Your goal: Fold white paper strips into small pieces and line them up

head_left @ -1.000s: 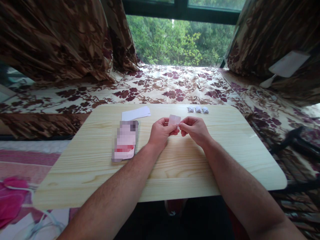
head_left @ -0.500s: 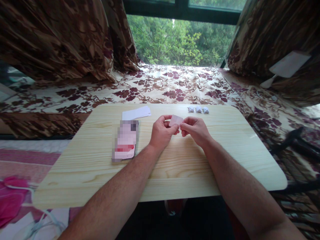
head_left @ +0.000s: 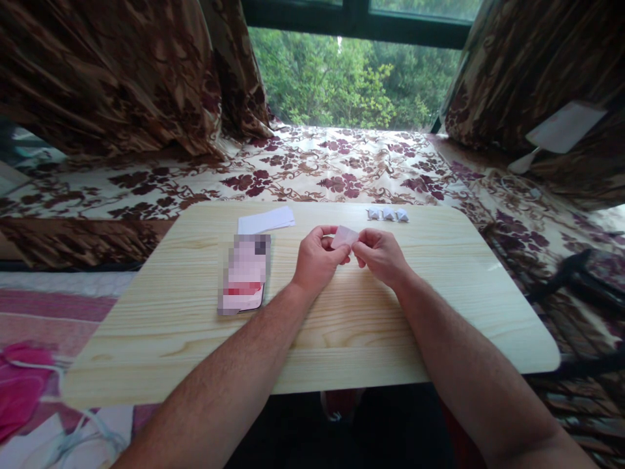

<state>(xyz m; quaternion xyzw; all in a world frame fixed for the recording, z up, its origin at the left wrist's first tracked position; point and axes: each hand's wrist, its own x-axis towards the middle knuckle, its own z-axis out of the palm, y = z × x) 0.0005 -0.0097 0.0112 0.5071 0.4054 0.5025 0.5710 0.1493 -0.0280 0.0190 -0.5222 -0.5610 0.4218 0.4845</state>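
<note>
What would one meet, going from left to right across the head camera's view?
Bright pink fabric, stack of white paper strips, bare left hand, small pale paper piece, bare right hand, pale rectangular panel on a stem.

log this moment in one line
left hand: holds small paper; right hand: pinches its corner; folded pieces: three, in row; phone: on table, left

Beyond the pale wood-grained desk runs a broad ledge covered in floral cloth. Farther behind the desk, a dark-framed window shows green trees and lets in daylight. Patterned brown curtains hang beyond the desk's left and right ends. Left of the desk lies a pink striped cover; a dark frame stands right.
</note>
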